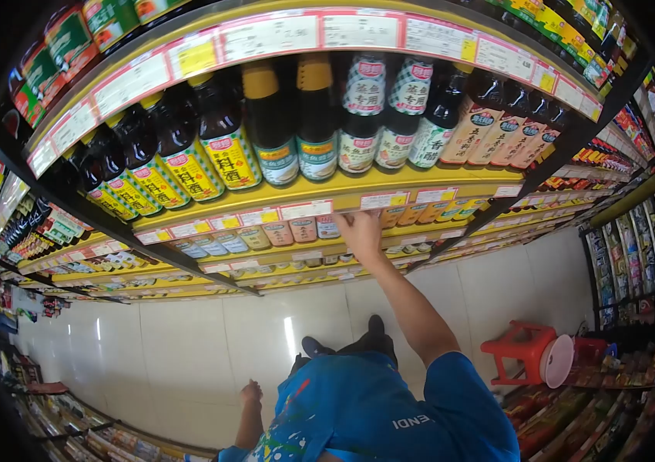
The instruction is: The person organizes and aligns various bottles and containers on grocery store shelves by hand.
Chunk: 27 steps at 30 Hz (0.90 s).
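My right hand point(359, 233) is raised to the shelf front, its fingers bent together at the price label strip point(306, 209) below the row of dark sauce bottles; whether they grip anything is hidden. Above it on the yellow shelf stand fish soy sauce bottles point(358, 152) and a bottle with a green-white label point(426, 140). Small jars point(302, 229) line the shelf beneath, just left of the hand. Low at my left side hangs my left hand point(251, 391), away from the shelves, its fingers curled and small in view.
Yellow-labelled cooking wine bottles point(229, 158) stand left on the shelf, pink-labelled bottles point(479, 127) right. On the tiled floor point(189, 339) at the right are a red stool point(518, 353) and a pale round lid-like object point(557, 361). More stocked shelves stand at both sides and behind.
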Motion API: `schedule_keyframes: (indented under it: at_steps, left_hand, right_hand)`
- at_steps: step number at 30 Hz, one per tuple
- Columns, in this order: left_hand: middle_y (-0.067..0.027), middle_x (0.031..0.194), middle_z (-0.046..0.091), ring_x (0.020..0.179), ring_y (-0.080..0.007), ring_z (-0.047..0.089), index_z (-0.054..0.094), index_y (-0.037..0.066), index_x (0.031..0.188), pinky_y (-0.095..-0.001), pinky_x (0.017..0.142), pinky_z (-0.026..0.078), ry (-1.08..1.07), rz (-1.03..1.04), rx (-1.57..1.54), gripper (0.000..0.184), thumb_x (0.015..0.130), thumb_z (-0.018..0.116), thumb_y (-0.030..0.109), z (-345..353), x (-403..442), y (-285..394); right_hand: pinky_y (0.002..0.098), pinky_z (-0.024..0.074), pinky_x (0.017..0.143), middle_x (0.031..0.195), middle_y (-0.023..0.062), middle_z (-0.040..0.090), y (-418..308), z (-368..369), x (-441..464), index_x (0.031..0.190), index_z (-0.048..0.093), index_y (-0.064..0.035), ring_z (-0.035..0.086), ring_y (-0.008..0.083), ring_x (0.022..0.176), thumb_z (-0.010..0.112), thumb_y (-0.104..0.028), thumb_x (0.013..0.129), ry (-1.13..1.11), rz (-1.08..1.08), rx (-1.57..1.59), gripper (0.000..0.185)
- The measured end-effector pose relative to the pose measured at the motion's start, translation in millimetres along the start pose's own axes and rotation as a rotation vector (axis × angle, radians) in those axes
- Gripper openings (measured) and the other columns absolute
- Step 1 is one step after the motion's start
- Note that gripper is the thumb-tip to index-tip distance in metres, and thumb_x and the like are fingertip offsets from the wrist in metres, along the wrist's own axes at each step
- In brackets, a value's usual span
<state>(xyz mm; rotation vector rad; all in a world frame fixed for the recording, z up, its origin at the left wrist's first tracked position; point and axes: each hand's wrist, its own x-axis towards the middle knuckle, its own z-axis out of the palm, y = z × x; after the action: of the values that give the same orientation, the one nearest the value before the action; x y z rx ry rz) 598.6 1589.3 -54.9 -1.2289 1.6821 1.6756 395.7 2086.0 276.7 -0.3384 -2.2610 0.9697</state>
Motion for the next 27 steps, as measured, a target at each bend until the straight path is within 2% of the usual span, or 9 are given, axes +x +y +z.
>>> schedule_keyframes:
  at_steps: [3,6,10,12,15,17,21,23,27]
  left_hand:
    - [-0.0019,0.058,0.050,0.047,-0.0101,0.045,0.055,0.003,0.073,-0.0224,0.042,0.035,-0.017,0.069,0.071,0.022,0.082,0.050,0.023,66,-51,59]
    - [-0.0033,0.060,0.053,0.050,-0.0100,0.048,0.058,0.002,0.071,-0.0223,0.045,0.038,-0.070,0.310,0.226,0.024,0.078,0.057,0.025,133,-70,101]
    - [-0.0009,0.060,0.054,0.052,-0.0073,0.046,0.060,0.001,0.070,-0.0210,0.048,0.037,-0.224,0.606,0.315,0.021,0.073,0.064,0.021,249,-148,178]
    - [0.0001,0.060,0.054,0.053,-0.0057,0.046,0.060,0.001,0.069,-0.0198,0.048,0.035,-0.318,0.765,0.351,0.018,0.073,0.064,0.018,299,-187,207]
    - [0.0012,0.060,0.054,0.057,-0.0042,0.046,0.059,0.001,0.071,-0.0187,0.049,0.036,-0.373,1.013,0.383,0.016,0.075,0.063,0.015,360,-242,232]
    - [-0.0001,0.065,0.055,0.060,-0.0042,0.049,0.058,0.000,0.078,-0.0191,0.052,0.039,-0.456,1.127,0.337,0.013,0.076,0.061,0.013,391,-260,240]
    - [-0.0047,0.075,0.058,0.067,-0.0086,0.053,0.056,0.000,0.088,-0.0210,0.059,0.043,-0.390,1.273,0.290,0.016,0.078,0.059,0.012,432,-312,263]
    - [-0.0079,0.083,0.059,0.077,-0.0140,0.056,0.056,-0.001,0.091,-0.0253,0.066,0.043,-0.278,1.549,0.403,0.017,0.079,0.057,0.009,444,-319,272]
    - [-0.0130,0.085,0.058,0.077,-0.0191,0.056,0.053,-0.001,0.097,-0.0291,0.062,0.044,-0.247,1.563,0.415,0.022,0.077,0.057,0.007,464,-312,277]
  right_hand:
    - [0.0334,0.0417,0.049,0.057,0.0128,0.056,22,-14,-14,0.079,0.058,0.0011,0.055,0.0271,0.052,0.060,-0.020,0.074,0.003,-0.058,-0.069,0.022]
    - [0.0330,0.0434,0.050,0.058,0.0128,0.057,50,-31,-44,0.085,0.058,0.0005,0.056,0.0277,0.053,0.059,-0.021,0.075,0.007,0.021,0.023,0.023]
    - [0.0344,0.0449,0.053,0.066,0.0165,0.059,110,-57,-92,0.091,0.058,-0.0003,0.058,0.0288,0.060,0.057,-0.020,0.075,-0.240,0.232,-0.106,0.025]
    - [0.0362,0.0449,0.055,0.067,0.0177,0.058,142,-71,-120,0.090,0.059,-0.0013,0.057,0.0306,0.062,0.058,-0.018,0.072,-0.243,0.224,-0.158,0.024]
    - [0.0394,0.0453,0.061,0.070,0.0154,0.059,201,-93,-165,0.085,0.059,-0.0035,0.057,0.0329,0.068,0.057,-0.018,0.070,-0.352,0.411,-0.257,0.021]
    - [0.0392,0.0456,0.064,0.075,0.0162,0.059,241,-109,-196,0.085,0.059,-0.0033,0.057,0.0329,0.072,0.057,-0.020,0.070,-0.382,0.433,-0.336,0.022]
    - [0.0402,0.0453,0.069,0.081,0.0170,0.059,315,-140,-254,0.081,0.060,-0.0030,0.056,0.0334,0.077,0.055,-0.021,0.068,-0.459,0.593,-0.439,0.022]
    - [0.0406,0.0453,0.069,0.078,0.0176,0.059,348,-152,-284,0.075,0.061,-0.0020,0.056,0.0337,0.075,0.054,-0.022,0.067,-0.531,0.621,-0.455,0.023]
    - [0.0381,0.0463,0.069,0.075,0.0175,0.059,390,-177,-332,0.069,0.059,0.0013,0.058,0.0310,0.075,0.052,-0.025,0.068,-0.666,0.781,-0.548,0.027]
